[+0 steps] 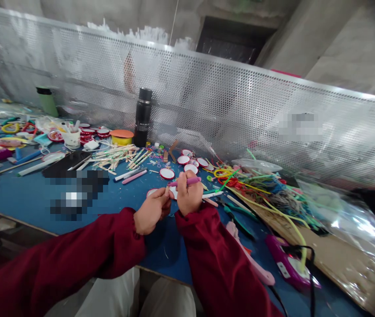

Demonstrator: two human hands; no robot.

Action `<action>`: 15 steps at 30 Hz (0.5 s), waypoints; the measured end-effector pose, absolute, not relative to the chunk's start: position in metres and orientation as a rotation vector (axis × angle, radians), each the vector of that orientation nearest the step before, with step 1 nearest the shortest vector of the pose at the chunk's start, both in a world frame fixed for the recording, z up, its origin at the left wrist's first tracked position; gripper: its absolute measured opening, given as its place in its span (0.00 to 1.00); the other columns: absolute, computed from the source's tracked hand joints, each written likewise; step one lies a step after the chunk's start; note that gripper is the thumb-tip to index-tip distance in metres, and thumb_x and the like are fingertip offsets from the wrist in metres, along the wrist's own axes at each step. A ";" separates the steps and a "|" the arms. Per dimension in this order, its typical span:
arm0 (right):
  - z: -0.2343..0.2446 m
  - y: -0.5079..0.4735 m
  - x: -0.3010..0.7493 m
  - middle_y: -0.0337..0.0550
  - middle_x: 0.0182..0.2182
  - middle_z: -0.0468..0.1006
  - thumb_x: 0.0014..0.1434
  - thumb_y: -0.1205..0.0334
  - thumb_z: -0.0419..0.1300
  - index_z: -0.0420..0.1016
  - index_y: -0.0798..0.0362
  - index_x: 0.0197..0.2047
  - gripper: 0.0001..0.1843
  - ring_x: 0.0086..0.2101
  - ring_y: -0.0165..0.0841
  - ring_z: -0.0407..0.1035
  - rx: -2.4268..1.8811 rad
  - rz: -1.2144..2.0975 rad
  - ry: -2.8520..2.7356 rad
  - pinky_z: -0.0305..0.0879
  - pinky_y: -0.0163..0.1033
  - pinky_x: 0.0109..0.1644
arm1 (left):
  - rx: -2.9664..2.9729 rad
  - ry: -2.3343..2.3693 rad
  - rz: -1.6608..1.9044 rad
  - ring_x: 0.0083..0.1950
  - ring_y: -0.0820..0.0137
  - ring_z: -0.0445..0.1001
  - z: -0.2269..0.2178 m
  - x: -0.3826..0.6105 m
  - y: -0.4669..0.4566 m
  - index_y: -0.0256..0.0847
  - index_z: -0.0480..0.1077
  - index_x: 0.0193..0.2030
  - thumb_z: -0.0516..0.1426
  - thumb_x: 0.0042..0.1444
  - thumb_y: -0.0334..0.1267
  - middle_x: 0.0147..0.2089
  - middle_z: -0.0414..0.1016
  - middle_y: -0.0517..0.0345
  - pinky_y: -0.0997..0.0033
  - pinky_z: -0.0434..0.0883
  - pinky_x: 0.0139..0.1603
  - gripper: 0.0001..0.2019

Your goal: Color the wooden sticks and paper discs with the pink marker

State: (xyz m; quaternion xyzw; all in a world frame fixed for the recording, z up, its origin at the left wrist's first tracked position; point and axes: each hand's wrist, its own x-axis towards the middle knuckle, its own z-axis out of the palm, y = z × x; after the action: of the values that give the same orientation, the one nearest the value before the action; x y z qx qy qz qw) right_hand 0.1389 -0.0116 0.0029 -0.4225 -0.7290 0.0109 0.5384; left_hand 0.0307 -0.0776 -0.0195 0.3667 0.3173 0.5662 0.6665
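Note:
My right hand (189,197) is closed in a fist round a pink pen-like stick (191,180), held level over the blue table (29,193). My left hand (152,210) is right beside it, its fingers pinched on a small white round piece (173,192) between the two hands; most of that piece is hidden. Both arms wear dark red sleeves. More white discs with red rims (167,173) lie just beyond my hands.
A black flask (143,117) stands at the perforated metal screen (240,105). Wooden sticks (118,156), a yellow tub with an orange lid (122,137) and a white cup (71,138) lie left. Coloured cords (256,182), green pliers (240,215), a purple tool (286,263) and plastic bags lie right.

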 end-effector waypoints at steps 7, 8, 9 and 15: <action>0.003 -0.012 0.138 0.36 0.18 0.69 0.70 0.54 0.45 0.62 0.48 0.26 0.20 0.23 0.32 0.66 -1.013 0.015 -1.716 0.59 0.37 0.32 | 0.831 0.722 1.265 0.16 0.82 0.47 -0.020 0.031 -0.076 0.39 0.61 0.35 0.58 0.61 0.44 0.20 0.50 0.70 0.79 0.43 0.17 0.12; 0.003 -0.012 0.138 0.36 0.18 0.69 0.70 0.54 0.45 0.62 0.48 0.26 0.20 0.23 0.32 0.66 -1.014 0.012 -1.717 0.59 0.37 0.32 | 0.831 0.721 1.263 0.16 0.82 0.47 -0.020 0.030 -0.076 0.39 0.61 0.35 0.58 0.61 0.44 0.20 0.50 0.70 0.79 0.43 0.17 0.12; 0.003 -0.012 0.138 0.36 0.18 0.69 0.70 0.54 0.45 0.63 0.48 0.26 0.20 0.23 0.32 0.66 -1.014 0.010 -1.717 0.59 0.37 0.32 | 0.829 0.717 1.256 0.16 0.82 0.47 -0.021 0.030 -0.076 0.39 0.61 0.35 0.58 0.61 0.44 0.20 0.50 0.70 0.79 0.43 0.17 0.12; 0.004 -0.012 0.138 0.35 0.18 0.69 0.69 0.54 0.45 0.60 0.48 0.26 0.19 0.22 0.32 0.65 -1.010 0.036 -1.711 0.58 0.37 0.31 | 0.802 0.706 1.262 0.16 0.82 0.48 -0.023 0.029 -0.076 0.39 0.62 0.36 0.61 0.59 0.47 0.21 0.51 0.71 0.79 0.42 0.17 0.15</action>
State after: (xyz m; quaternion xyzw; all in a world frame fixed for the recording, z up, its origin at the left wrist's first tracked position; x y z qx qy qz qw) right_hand 0.1382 -0.0118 0.0039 -0.4259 -0.7217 0.0153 0.5455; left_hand 0.0293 -0.0760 -0.0227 0.3570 0.3143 0.5617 0.6770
